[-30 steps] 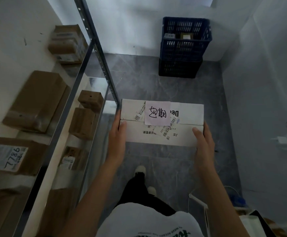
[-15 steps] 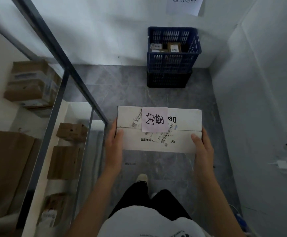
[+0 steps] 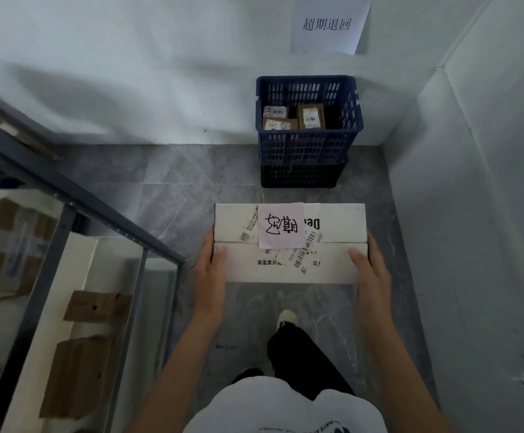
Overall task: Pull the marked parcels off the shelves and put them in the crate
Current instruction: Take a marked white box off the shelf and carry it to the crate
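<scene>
Crate (image 3: pixel 309 142) sits closer and more centred than a second ago, shelf (image 3: pixel 76 214) slides off left, so I'm walking the parcel (image 3: pixel 288 245) in; drop-off comes soon. Parcel is off the shelf, mid-air, well short of crate, flat, long axis left-right, pink note (image 3: pixel 281 225) up. Left hand (image 3: pixel 212 267) and right hand (image 3: pixel 370 270) clamp its ends, thumbs on top.

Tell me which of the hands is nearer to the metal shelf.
Left. The left hand grips the white box's left end, just right of the shelf corner. The right hand grips the far end.
</scene>
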